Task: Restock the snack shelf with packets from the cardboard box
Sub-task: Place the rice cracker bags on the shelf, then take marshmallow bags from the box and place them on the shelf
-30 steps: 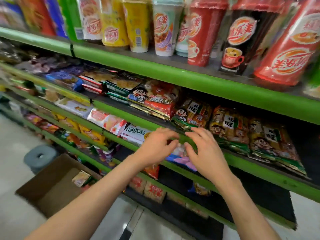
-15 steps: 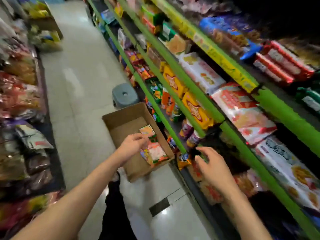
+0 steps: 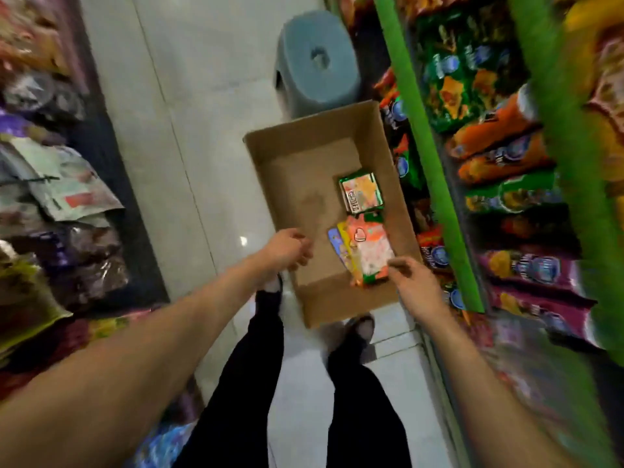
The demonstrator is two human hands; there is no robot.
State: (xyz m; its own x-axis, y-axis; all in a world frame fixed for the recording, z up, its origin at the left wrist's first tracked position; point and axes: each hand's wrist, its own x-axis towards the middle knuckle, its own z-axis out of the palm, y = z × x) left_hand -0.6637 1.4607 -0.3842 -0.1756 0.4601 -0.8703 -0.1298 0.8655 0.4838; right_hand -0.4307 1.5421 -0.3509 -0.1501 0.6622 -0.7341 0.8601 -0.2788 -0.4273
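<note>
The cardboard box (image 3: 304, 184) sits on the floor beside the snack shelf (image 3: 425, 136), with packets (image 3: 369, 255) along its right side. Both hands hover over its near end: left hand (image 3: 287, 249) loosely curled, holding nothing; right hand (image 3: 410, 282) relaxed just beside the packets, its grip empty.

Both arms reach down; left grip (image 3: 287, 249) and right grip (image 3: 410, 282) loosely curled.

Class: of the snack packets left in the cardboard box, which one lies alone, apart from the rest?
The green-edged packet against the box's shelf-side wall. It lies flat alone, farther from both hands; the others overlap in a fanned stack by the right hand.
</note>
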